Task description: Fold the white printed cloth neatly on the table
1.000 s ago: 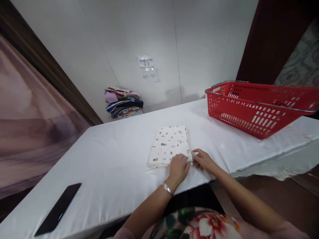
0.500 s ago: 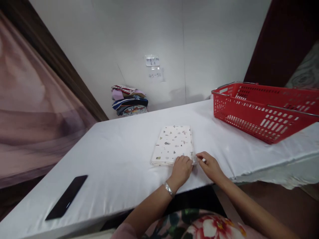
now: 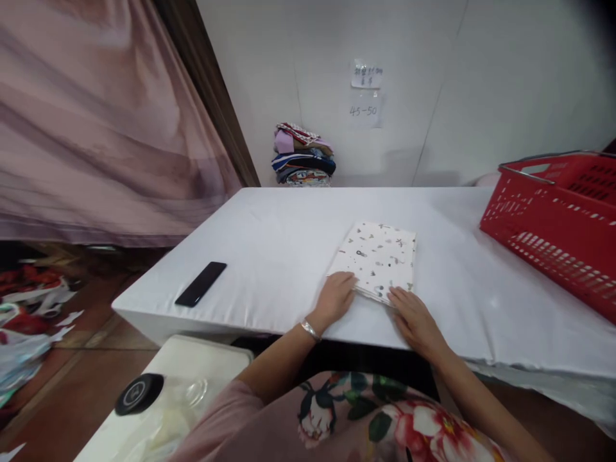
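Because the cloth (image 3: 378, 256) lies folded flat on the table (image 3: 269, 237), it should handle as light, soft and unlikely to break. The left hand (image 3: 335, 297) touches its near left corner, the right hand (image 3: 418, 321) its near right; whether either pinches cannot be told. Grip all layers together at both corners.

Folded printed cloth (image 3: 378, 256): right of centre, flat on the white table cover (image 3: 269, 237).
Left hand (image 3: 335, 298): centre, fingers at the cloth's near left corner.
Right hand (image 3: 419, 322): right of centre, fingertips on the cloth's near right edge.
Red shopping basket (image 3: 563, 240): right edge, partly cut off.
Black smartphone (image 3: 201, 284): left of centre, on the cover.
Folded fabric stack (image 3: 304, 159): upper centre.
"45-50" sign (image 3: 364, 111): upper centre, on wall (image 3: 409, 58).
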The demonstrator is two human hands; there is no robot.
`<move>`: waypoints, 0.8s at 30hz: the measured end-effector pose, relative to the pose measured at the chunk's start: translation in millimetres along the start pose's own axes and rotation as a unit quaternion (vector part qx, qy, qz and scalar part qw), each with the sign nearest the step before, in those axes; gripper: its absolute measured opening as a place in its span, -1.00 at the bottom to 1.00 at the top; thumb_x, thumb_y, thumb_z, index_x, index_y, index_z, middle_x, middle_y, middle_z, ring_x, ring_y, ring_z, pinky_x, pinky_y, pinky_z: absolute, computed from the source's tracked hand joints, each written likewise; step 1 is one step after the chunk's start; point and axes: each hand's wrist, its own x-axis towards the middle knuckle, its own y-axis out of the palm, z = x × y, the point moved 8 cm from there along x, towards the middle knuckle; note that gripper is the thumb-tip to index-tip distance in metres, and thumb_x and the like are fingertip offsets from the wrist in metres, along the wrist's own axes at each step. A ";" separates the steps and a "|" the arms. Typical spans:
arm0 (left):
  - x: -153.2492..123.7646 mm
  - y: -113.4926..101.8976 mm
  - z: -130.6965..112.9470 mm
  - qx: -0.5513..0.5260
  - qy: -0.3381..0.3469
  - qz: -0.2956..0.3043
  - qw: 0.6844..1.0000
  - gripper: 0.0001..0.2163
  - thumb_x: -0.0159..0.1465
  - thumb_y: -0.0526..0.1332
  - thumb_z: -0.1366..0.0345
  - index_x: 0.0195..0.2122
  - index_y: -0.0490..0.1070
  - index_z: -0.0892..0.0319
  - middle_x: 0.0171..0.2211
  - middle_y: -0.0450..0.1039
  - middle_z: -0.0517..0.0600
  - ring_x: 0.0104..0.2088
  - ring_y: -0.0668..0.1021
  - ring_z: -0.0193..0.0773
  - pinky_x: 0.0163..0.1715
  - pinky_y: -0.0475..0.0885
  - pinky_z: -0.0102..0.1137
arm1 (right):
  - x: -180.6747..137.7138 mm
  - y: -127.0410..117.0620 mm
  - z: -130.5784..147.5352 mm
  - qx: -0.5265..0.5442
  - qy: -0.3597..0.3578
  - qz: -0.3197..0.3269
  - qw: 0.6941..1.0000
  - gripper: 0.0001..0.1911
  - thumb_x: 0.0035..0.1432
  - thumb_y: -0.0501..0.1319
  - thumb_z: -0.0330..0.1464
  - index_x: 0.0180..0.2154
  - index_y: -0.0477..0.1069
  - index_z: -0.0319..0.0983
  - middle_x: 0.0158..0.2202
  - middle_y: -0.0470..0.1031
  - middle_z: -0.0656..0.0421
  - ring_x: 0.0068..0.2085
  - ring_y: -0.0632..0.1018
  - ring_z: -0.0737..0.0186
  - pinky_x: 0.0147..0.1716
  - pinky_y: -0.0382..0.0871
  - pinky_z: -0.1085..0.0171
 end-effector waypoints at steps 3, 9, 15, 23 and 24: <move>-11.0 -16.3 39.0 0.016 -0.076 -0.035 0.996 -0.70 0.23 0.11 0.35 0.01 0.33 0.11 0.07 0.32 0.05 0.08 0.32 -0.17 0.08 0.22 -0.18 | 1.0 0.7 0.4 -0.015 0.003 -0.002 1.000 -0.52 0.23 -0.03 -0.40 0.18 0.18 -0.17 0.19 0.24 0.06 0.22 0.21 0.08 0.16 0.12 -0.05; -15.1 -15.3 72.2 -0.046 -0.185 -0.044 0.981 -0.66 0.20 0.15 0.32 0.02 0.34 0.17 -0.06 0.44 0.02 -0.05 0.44 -0.22 0.00 0.32 -0.30 | 5.2 2.1 0.1 -0.039 0.002 -0.008 0.999 -0.56 0.23 -0.04 -0.42 0.13 0.25 -0.18 0.16 0.30 0.08 0.18 0.28 0.08 0.14 0.15 -0.02; -1.1 -10.5 76.0 -0.054 -0.222 -0.035 0.973 -0.62 0.15 0.16 0.36 0.02 0.35 0.17 -0.13 0.47 0.01 -0.14 0.46 -0.22 -0.09 0.35 -0.33 | 3.6 5.8 -2.0 -0.051 -0.008 -0.028 0.998 -0.54 0.20 -0.04 -0.47 0.12 0.28 -0.17 0.13 0.33 0.10 0.16 0.31 0.09 0.12 0.19 -0.01; -7.5 -18.0 87.5 -0.070 -0.252 -0.019 0.965 -0.75 0.21 0.10 0.34 -0.13 0.47 0.05 -0.21 0.52 -0.07 -0.21 0.49 -0.26 -0.18 0.34 -0.36 | -0.1 11.9 -4.9 -0.054 -0.026 -0.043 0.997 -0.45 0.12 -0.06 -0.55 0.11 0.30 -0.13 0.12 0.35 0.15 0.14 0.35 0.14 0.08 0.28 0.04; -7.6 -16.9 89.2 -0.074 -0.254 -0.007 0.964 -0.76 0.20 0.11 0.34 -0.14 0.48 0.05 -0.22 0.53 -0.07 -0.21 0.49 -0.26 -0.17 0.35 -0.36 | 0.3 11.6 -4.8 -0.055 -0.027 -0.043 0.997 -0.45 0.11 -0.06 -0.56 0.11 0.30 -0.13 0.12 0.35 0.15 0.14 0.35 0.14 0.08 0.28 0.03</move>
